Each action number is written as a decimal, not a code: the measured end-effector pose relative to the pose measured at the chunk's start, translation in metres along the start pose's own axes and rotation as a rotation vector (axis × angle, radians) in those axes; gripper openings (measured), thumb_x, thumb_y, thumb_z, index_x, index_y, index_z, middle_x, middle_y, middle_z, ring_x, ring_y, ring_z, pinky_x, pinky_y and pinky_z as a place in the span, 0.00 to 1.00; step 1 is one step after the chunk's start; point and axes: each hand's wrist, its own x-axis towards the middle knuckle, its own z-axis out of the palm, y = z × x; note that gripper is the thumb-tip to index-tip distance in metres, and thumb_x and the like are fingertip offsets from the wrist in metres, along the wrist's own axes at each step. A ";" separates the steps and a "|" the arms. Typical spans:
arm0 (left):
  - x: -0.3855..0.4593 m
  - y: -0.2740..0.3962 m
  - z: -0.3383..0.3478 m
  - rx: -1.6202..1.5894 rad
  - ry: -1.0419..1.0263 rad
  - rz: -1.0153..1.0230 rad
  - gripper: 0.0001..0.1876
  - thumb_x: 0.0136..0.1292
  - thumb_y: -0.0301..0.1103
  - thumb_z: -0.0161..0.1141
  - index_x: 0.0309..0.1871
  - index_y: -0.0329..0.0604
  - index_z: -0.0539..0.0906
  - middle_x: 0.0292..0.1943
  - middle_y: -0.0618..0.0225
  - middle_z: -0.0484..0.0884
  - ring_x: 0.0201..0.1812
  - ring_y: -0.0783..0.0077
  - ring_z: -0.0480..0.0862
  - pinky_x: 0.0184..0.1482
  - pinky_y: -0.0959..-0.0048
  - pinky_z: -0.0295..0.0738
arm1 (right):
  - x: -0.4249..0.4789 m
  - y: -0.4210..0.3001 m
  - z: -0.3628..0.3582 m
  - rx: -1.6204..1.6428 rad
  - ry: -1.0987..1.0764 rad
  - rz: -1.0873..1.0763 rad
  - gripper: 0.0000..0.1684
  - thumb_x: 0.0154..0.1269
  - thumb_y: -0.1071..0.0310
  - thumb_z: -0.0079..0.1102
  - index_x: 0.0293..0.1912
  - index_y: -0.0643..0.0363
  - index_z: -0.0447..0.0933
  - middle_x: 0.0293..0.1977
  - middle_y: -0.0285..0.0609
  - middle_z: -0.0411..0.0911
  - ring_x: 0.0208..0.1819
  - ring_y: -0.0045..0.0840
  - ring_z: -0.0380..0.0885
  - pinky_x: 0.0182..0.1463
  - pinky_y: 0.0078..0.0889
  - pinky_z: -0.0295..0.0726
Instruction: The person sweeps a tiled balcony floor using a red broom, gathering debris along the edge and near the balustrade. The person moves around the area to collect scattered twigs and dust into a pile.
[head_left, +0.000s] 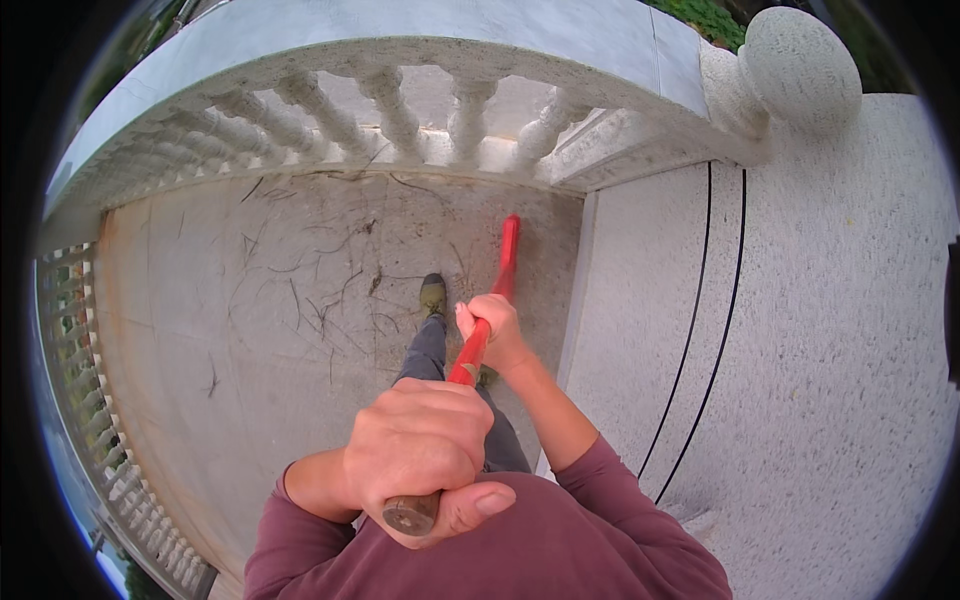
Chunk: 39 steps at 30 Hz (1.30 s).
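A long wooden handle wrapped in red (471, 349) runs down from my chest towards the floor, with a red broom head (511, 236) at its far end, seen from above near the foot of the balustrade. My left hand (427, 450) is closed around the top of the handle, its bare wooden end sticking out below the fist. Lower down, my right hand (495, 330) grips the red part of the handle. Thin dry twigs (322, 319) lie scattered on the concrete floor (277, 390), left of and ahead of my shoe (433, 294).
A stone balustrade (465, 112) curves across the front, with another balustrade (97, 405) along the left. To the right rises a speckled wall (810, 322) with two dark lines. A round stone finial (802, 67) stands at the corner.
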 end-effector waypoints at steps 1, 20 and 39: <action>-0.001 -0.005 -0.001 -0.026 0.018 -0.006 0.14 0.58 0.23 0.59 0.20 0.39 0.66 0.14 0.65 0.68 0.14 0.65 0.67 0.21 0.65 0.67 | -0.006 0.003 -0.004 -0.040 0.034 0.019 0.18 0.57 0.74 0.59 0.17 0.59 0.62 0.15 0.46 0.66 0.21 0.44 0.70 0.30 0.42 0.68; 0.003 -0.100 -0.045 0.089 0.498 -0.251 0.15 0.69 0.23 0.52 0.22 0.37 0.67 0.21 0.68 0.72 0.24 0.79 0.67 0.27 0.77 0.63 | 0.076 0.110 0.025 -0.055 -0.049 0.132 0.16 0.56 0.70 0.59 0.18 0.63 0.66 0.18 0.54 0.70 0.22 0.48 0.71 0.27 0.44 0.70; -0.015 -0.006 0.004 -0.002 -0.218 0.135 0.20 0.57 0.30 0.67 0.19 0.42 0.66 0.23 0.67 0.73 0.24 0.62 0.73 0.30 0.65 0.68 | 0.007 -0.005 -0.012 0.020 -0.120 0.030 0.14 0.59 0.70 0.63 0.22 0.63 0.70 0.18 0.47 0.69 0.23 0.40 0.70 0.30 0.38 0.69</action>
